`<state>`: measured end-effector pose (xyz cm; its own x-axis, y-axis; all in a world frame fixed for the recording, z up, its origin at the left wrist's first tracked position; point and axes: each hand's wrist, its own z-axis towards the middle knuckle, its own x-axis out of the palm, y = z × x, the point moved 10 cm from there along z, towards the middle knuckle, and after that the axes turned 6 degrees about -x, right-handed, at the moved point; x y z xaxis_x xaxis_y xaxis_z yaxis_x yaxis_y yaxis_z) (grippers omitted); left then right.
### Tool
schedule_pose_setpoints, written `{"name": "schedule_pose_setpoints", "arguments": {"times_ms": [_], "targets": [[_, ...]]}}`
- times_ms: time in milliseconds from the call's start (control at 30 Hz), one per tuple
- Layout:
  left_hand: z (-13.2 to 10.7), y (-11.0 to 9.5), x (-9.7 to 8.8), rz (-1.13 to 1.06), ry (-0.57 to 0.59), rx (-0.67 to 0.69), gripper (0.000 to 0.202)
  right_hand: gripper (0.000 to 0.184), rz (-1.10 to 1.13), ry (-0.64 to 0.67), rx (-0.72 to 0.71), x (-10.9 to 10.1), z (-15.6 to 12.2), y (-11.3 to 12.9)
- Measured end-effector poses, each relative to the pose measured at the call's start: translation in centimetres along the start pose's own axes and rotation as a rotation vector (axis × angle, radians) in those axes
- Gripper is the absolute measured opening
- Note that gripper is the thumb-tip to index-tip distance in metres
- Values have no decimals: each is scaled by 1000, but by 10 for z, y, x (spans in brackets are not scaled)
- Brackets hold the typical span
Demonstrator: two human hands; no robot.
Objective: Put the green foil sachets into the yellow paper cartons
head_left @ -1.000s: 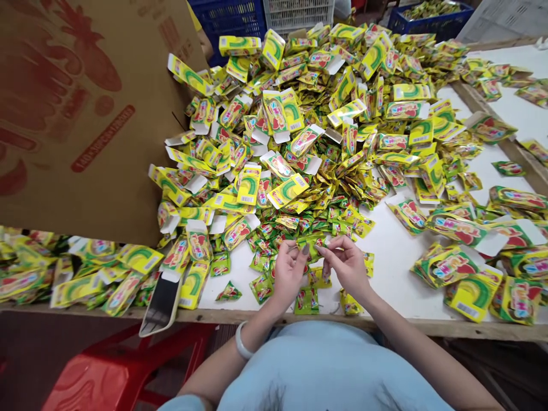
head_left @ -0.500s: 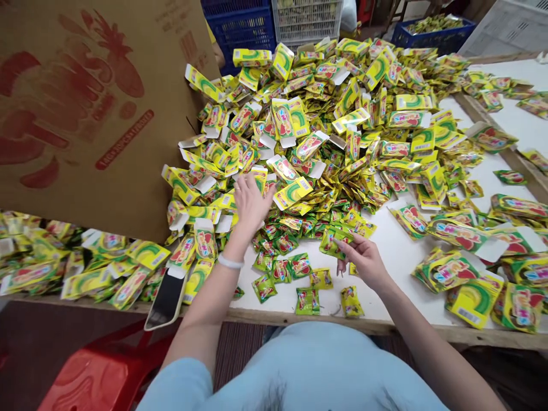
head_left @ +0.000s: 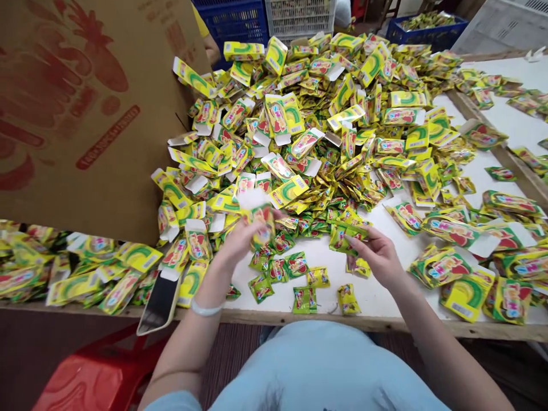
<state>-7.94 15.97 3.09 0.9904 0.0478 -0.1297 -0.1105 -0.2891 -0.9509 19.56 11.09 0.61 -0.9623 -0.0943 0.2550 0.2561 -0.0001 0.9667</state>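
Note:
My left hand (head_left: 236, 244) grips a small printed candy box (head_left: 260, 224), blurred by motion, with its white flap up. It is held over the near edge of the heap. In my right hand (head_left: 379, 254), pinched between thumb and fingers, is a green candy packet (head_left: 343, 237). Several loose green and yellow packets (head_left: 305, 299) lie on the white tabletop (head_left: 325, 291) between my hands. Beyond them rises a large heap of yellow candy boxes (head_left: 285, 117) and packets, many boxes with white flaps open.
A big cardboard carton (head_left: 85, 137) stands at the left, with a person's arm (head_left: 210, 48) behind it. A phone (head_left: 158, 302) lies at the table's front edge above a red stool (head_left: 94, 371). Filled boxes (head_left: 466, 297) lie at the right. Crates (head_left: 233, 25) stand behind.
My left hand has picked a candy box out of the heap and drawn it back toward me. My right hand still holds the green packet, slightly shifted. The view has moved a little.

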Motion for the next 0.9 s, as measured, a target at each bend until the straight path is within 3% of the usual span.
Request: {"name": "schedule_pose_setpoints", "arguments": {"times_ms": [133,233,367,467,533,667,800,900], "targets": [[-59,26,88,-255,472,-196,39,18,-105,-3,-217,6,2,48],[-84,31,123,-259,610,-256,42,17,-205,133,-330,32,4,71],[-90,25,134,-108,636,-151,42,17,-498,388,-514,69,1,93],[-89,28,134,-1,623,-95,37,19,-732,612,-507,86,-7,90],[-91,35,136,23,639,-107,34,23,-862,728,-438,90,-13,82],[-95,47,142,-9,695,-184,36,29,-1067,827,-311,92,-17,69],[-101,56,146,108,781,-181,35,21,-1033,995,-267,96,-22,65],[-106,61,148,187,841,-169,29,21,-1055,1047,-236,90,-24,60]]}}
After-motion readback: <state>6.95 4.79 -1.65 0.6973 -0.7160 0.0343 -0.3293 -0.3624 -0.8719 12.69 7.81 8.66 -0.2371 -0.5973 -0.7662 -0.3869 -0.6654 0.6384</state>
